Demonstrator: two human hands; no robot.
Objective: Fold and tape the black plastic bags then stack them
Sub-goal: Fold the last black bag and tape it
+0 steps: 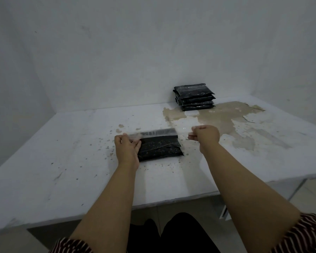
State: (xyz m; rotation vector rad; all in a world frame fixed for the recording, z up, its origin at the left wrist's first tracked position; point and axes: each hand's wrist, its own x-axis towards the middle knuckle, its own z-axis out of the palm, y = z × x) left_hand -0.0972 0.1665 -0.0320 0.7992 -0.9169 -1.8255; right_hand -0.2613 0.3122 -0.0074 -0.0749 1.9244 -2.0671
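A folded black plastic bag [161, 148] lies flat in the middle of the white table [62, 161]. A strip of clear tape [159, 132] stretches level just above the bag's far edge. My left hand [127, 145] pinches the tape's left end at the bag's left side. My right hand [204, 136] hovers to the right of the bag, fingers curled, pinching the tape's right end. A stack of several folded black bags [194, 97] stands at the back of the table against the wall.
The table top is worn, with a large brown patch of peeled paint [226, 121] right of centre. White walls close off the back and left. The table's front edge [153, 203] runs just above my dark-clothed knees.
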